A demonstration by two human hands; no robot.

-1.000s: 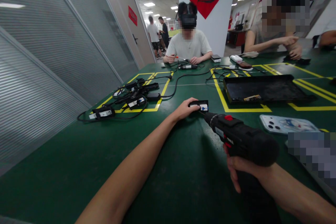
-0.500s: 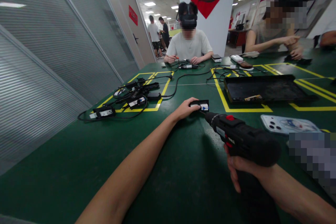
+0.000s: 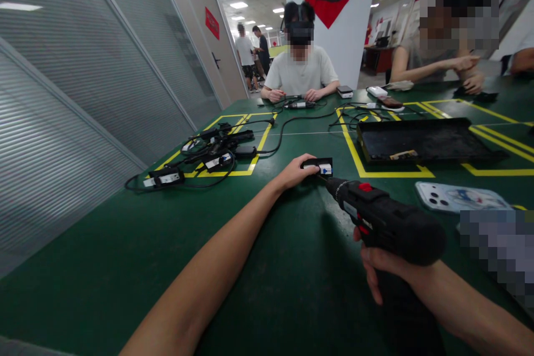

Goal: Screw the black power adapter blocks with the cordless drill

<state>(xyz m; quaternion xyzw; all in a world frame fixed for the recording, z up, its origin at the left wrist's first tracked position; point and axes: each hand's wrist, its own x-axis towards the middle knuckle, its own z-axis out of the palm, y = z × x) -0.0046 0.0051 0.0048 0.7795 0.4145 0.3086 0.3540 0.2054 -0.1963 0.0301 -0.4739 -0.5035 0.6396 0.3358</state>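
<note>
My right hand [image 3: 386, 267] is wrapped round the handle of a black cordless drill [image 3: 387, 222] with red switches. Its thin bit points away and to the left, and the tip meets the near edge of a small black case [image 3: 327, 162] with a white and blue part inside. Whether the tip touches the case, I cannot tell. My left hand [image 3: 297, 171] grips that case from the left, thumb on top, against the green table. The left fingers behind the case are partly hidden.
Left of my hands lies a tangle of black adapters and cables [image 3: 217, 147]. A black tray [image 3: 421, 142] stands at the right, with a phone [image 3: 463, 196] nearer me. Across the table sits a person in a headset [image 3: 300, 67]; another person [image 3: 438, 61] sits at the far right.
Both hands, the drill and the small case stay almost where they were. The view has shifted very slightly.
</note>
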